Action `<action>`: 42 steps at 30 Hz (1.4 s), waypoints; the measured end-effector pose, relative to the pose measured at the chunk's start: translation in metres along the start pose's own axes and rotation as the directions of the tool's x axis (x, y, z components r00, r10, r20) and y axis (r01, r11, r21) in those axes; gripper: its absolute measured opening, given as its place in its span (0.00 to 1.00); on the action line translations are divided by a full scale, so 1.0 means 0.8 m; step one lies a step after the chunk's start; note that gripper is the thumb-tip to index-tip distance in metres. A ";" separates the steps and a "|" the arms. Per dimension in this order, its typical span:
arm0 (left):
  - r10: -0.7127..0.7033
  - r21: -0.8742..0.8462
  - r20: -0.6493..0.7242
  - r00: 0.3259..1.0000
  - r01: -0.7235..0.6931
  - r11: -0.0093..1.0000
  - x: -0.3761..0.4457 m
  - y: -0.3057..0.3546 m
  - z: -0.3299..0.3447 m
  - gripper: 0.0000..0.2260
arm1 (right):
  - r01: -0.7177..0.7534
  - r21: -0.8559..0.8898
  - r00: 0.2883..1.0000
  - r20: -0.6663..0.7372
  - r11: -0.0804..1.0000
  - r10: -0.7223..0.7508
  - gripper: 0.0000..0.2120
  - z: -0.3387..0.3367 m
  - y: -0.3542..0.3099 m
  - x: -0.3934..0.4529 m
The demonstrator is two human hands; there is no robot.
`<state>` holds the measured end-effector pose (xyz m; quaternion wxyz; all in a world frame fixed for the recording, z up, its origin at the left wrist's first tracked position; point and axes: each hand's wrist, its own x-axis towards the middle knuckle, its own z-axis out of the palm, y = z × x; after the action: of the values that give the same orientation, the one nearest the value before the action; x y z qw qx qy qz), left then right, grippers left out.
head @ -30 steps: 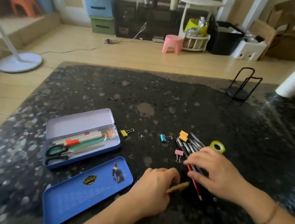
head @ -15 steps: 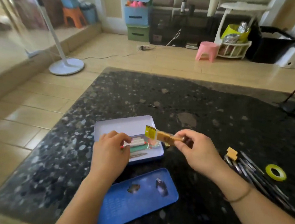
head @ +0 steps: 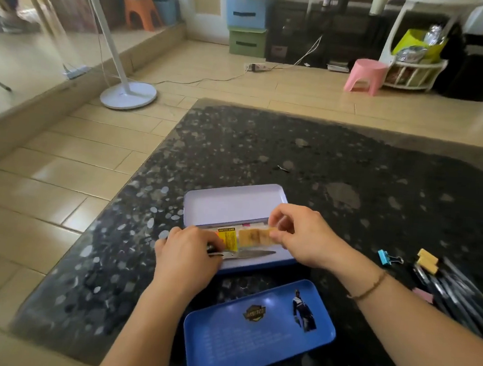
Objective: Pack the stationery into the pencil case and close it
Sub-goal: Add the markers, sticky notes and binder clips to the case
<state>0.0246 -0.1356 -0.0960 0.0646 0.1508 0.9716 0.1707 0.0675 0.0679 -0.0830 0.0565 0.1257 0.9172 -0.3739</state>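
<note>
On the floor at far left, a white fan stand (head: pixel 128 97) is sitting just off the dark speckled table (head: pixel 267 144). The left hand (head: pixel 185 255) is resting over the left end of the open pencil case (head: pixel 232 205), its fingers curling down onto the contents there; whether it is gripping anything I cannot tell. A scissor blade (head: pixel 254 253) is lying along the case's near side. The right hand (head: pixel 303 235) is pinching a tan, yellow-labelled flat item (head: pixel 247 237) and holding it low over the case. The blue lid (head: pixel 259 330) is lying apart, nearer the person. To the right, a blue binder clip (head: pixel 387 257), tan erasers (head: pixel 427 260) and a bunch of pens (head: pixel 458 292) are waiting on the table.
</note>
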 end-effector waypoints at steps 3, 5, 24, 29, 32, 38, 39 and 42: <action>-0.019 -0.100 -0.002 1.000 0.018 0.995 0.003 -0.001 -0.002 0.04 | -0.035 -0.036 0.998 0.057 0.999 0.037 0.06 0.000 0.000 0.003; -0.020 -0.150 0.000 1.000 0.020 0.989 0.005 0.000 -0.003 0.04 | -0.028 -0.084 0.998 0.062 0.996 0.033 0.05 0.006 -0.001 0.005; 0.049 0.029 -0.121 0.991 -0.046 0.999 0.006 0.011 0.012 0.05 | 0.222 -0.244 0.973 -0.009 0.944 -0.231 0.07 0.031 0.002 0.007; 0.218 -0.270 -0.400 0.890 -0.342 0.900 0.001 0.043 0.012 0.08 | 0.329 -0.190 0.919 -0.159 0.925 -0.360 0.05 -0.018 0.022 -0.025; 0.436 -0.258 -0.364 0.823 -0.539 0.802 -0.018 0.079 0.026 0.06 | 0.205 -0.252 0.893 -0.347 0.946 -0.286 0.05 -0.079 0.074 -0.070; 0.638 -0.185 -0.213 0.740 -0.672 0.717 -0.034 0.146 0.058 0.04 | -0.224 -0.240 0.843 -0.534 0.945 0.064 0.08 -0.153 0.191 -0.189; 0.649 -0.209 -0.194 0.735 -0.678 0.705 -0.038 0.161 0.063 0.04 | -0.279 -0.218 0.827 -0.550 0.935 0.118 0.08 -0.158 0.206 -0.205; 0.707 -0.144 -0.049 0.705 -0.706 0.694 -0.051 0.205 0.083 0.09 | -0.367 -0.181 0.787 -0.584 0.913 0.200 0.12 -0.166 0.240 -0.234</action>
<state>0.1195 0.0197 -0.0976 0.0101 0.5075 0.8230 0.2549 0.2990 0.2578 -0.0806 -0.1378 0.3566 0.9078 -0.1724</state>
